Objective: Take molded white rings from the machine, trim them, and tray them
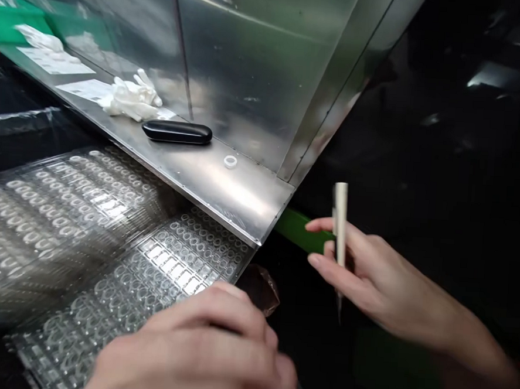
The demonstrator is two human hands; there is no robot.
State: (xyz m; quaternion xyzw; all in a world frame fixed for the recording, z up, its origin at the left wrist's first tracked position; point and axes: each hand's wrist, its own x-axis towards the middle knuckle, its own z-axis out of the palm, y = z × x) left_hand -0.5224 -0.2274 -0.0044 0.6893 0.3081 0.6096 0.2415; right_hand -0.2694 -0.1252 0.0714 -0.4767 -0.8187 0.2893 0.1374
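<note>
Right hand: you've got a gap between its fingertips and the desk corner. Pointed tool in that hand sticks out above and below, so it needs clearance both ways. Your left hand blocks the near side of the right-hand trays. Metal panel walls off the desk's back. You've room around the small ring; black case and white gloves obstruct farther left.
</note>
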